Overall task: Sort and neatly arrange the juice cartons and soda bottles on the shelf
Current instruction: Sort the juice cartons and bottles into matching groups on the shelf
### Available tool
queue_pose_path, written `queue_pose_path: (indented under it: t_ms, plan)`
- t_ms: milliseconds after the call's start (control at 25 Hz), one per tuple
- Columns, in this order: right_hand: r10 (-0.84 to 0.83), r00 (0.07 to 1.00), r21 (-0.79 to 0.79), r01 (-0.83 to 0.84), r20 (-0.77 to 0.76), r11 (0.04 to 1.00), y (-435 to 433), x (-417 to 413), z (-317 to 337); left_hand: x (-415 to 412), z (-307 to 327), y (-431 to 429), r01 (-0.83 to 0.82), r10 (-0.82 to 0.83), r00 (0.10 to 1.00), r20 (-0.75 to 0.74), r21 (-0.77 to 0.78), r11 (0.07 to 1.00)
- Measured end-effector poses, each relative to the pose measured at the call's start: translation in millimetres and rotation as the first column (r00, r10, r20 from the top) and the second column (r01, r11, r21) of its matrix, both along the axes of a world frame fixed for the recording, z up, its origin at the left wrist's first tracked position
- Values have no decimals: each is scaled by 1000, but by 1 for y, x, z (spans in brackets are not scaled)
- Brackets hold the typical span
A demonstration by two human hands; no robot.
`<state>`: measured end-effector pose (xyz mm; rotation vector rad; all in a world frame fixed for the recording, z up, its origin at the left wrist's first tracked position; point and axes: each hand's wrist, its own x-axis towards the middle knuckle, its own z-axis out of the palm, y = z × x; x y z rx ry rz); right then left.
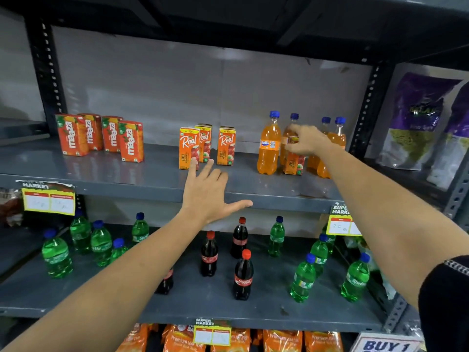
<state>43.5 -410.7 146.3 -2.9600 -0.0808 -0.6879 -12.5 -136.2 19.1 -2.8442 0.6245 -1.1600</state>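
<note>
The right hand (305, 141) reached to the far right of the grey metal upper shelf (152, 181), its fingers and thumb pinched closed on the top of a small orange Real apple juice carton (293, 162) that stood among the orange Fanta bottles with blue caps (269, 146). That carton's base sat on or just above the shelf; which could not be told. The Fanta bottles crowded round it, one at its left, others behind and at its right, partly hidden by the wrist.

The left hand (209, 193) was spread flat and open, holding nothing, palm over the front of the upper shelf and thumb stretched out along its front edge. Its fingertips lay just in front of three more upright Real apple juice cartons (189, 148) grouped mid-shelf; the index tip overlapped the nearest one, though contact was unclear.

Four red-orange Maaza juice cartons (101, 138) stood together at the left end of the same shelf.

On the lower shelf (203, 313), green Sprite bottles (55, 255) were scattered at both sides, with dark Coca-Cola bottles with red caps (243, 275) loosely placed in the middle
</note>
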Motion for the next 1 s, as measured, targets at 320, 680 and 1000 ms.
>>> queue_pose_path:
  t_ms: [320, 680, 1000]
  plan:
    - [176, 957, 123, -151, -232, 981, 0, -31, 40, 2, -1, 35, -13, 13, 1000, 1, 23, 1000]
    - [413, 877, 178, -378, -247, 908, 109, -19, 44, 6, 2, 70, -37, 37, 999, 1, 45, 998]
    - [336, 927, 145, -314, -164, 938, 137, 19, 34, 5, 3, 88, -87, 89, 994, -62, 33, 996]
